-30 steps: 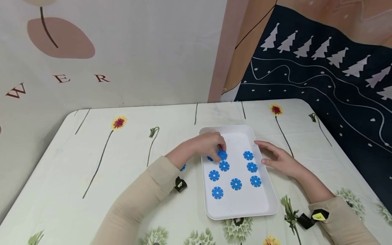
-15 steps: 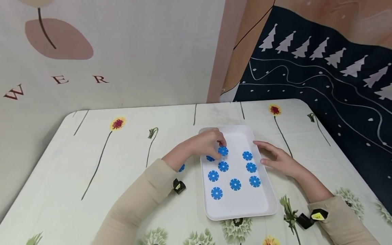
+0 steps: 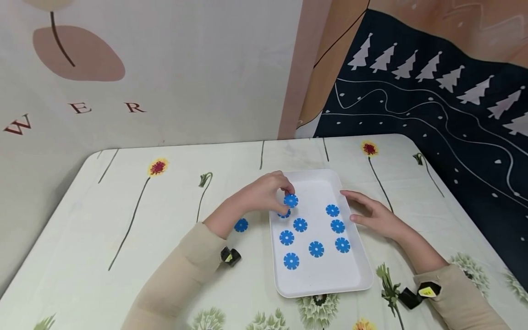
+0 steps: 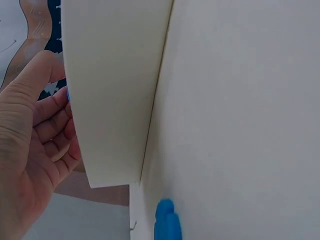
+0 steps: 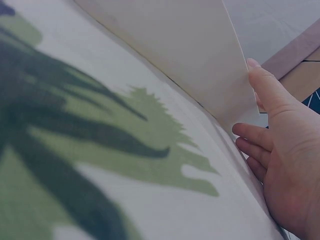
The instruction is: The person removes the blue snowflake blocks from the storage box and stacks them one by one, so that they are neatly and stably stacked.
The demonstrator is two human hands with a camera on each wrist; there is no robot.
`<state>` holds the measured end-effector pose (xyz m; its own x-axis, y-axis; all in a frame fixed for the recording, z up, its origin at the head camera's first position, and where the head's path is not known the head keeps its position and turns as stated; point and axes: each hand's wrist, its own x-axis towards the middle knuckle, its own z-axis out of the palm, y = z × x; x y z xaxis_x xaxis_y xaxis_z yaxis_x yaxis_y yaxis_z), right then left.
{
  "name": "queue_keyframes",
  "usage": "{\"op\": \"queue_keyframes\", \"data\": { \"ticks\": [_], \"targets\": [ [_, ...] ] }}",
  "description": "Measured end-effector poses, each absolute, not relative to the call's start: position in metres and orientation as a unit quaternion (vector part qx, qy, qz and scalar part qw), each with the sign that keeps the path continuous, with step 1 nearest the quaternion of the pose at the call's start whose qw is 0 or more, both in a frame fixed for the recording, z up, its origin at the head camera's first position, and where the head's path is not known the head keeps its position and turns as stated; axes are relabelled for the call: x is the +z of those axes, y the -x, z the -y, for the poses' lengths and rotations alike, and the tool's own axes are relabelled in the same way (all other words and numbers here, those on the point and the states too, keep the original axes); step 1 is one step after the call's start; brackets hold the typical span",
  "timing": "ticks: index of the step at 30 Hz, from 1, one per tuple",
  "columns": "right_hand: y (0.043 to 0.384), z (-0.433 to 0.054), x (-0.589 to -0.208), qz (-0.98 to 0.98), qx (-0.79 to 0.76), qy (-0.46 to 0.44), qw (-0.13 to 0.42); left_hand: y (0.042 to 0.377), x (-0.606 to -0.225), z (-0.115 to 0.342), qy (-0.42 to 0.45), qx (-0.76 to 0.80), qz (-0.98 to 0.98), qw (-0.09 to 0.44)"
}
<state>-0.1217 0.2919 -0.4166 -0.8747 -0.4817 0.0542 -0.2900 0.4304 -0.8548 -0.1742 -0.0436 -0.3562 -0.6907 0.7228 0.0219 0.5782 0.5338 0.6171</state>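
My left hand [image 3: 264, 192] pinches a blue notched plastic disc [image 3: 290, 200], like a snowflake building piece, between thumb and fingers over the left side of the white tray [image 3: 319, 284]. In the left wrist view the tray's side wall [image 4: 112, 100] hides most of that disc. Just below it, another blue disc [image 3: 283, 213] lies partly covered by the thumb. My right hand [image 3: 377, 217] rests at the tray's right rim, its fingers loosely extended; the right wrist view has the thumb [image 5: 265, 80] against the tray's edge.
Several more blue discs lie spread flat in the tray, among them one near the front [image 3: 291, 261] and one at the right [image 3: 342, 245]. A single blue disc [image 3: 241, 225] is on the flower-print tablecloth [image 3: 198, 266] left of the tray. Printed curtains stand behind.
My left hand has lifted the disc from the tray and carried it left toward the tray's left rim. The loose disc on the cloth is now fully uncovered. The right hand stays put.
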Motion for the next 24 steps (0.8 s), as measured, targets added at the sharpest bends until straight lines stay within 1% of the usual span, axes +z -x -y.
{"op": "queue_keyframes", "data": {
  "ticks": [11,24],
  "targets": [
    [0.122,-0.293,-0.417,-0.837,-0.484,0.235,0.100,0.163,-0.353,0.078,-0.362,0.343,-0.865,0.054],
    [0.121,-0.291,-0.415,-0.839,-0.481,0.230,0.103,0.146,-0.353,0.109,-0.341,0.374,-0.861,0.047]
  ]
}}
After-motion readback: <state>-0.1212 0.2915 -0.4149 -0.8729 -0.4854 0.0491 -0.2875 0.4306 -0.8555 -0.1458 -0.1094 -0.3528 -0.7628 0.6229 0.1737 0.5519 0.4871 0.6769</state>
